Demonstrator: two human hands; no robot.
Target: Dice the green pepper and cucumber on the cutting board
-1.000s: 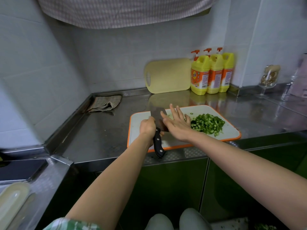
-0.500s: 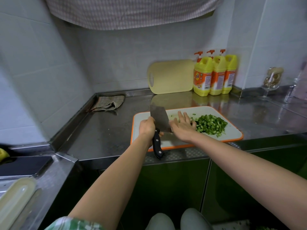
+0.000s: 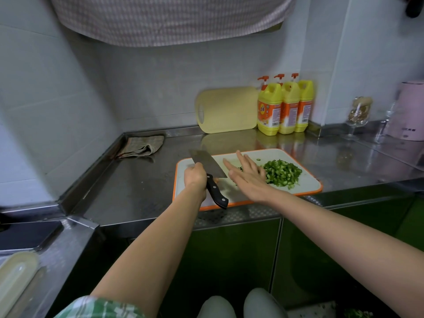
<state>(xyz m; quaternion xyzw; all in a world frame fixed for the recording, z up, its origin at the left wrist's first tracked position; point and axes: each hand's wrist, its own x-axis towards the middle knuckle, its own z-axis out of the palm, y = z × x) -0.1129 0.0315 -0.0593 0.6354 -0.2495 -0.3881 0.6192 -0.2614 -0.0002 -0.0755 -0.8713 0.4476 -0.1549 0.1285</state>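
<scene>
Currently we're logging, mid-frame: L hand (image 3: 195, 176) gripping cleaver (image 3: 207, 162) by its handle, blade lifted. R hand (image 3: 247, 177) lying flat, fingers straight, just beside diced green pile (image 3: 282, 173) on cutting board (image 3: 307, 184), centre-right. Bits prob. light, wet, scatter-prone; we're favouring flat-palm herding, not pinching.

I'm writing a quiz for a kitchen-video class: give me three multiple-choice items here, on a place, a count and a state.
1. The diced green pile lies: A) in a pan B) in a bowl C) on the cutting board's right part
2. Yellow pump bottles in the row: A) two B) three C) five
3. The right hand is: A) flat, fingers straight B) gripping the cleaver C) a fist
Answers: 1 C, it sits on the white board, right of both hands; 2 B, three orange pumps show; 3 A, only the left hand grips the cleaver.
</scene>
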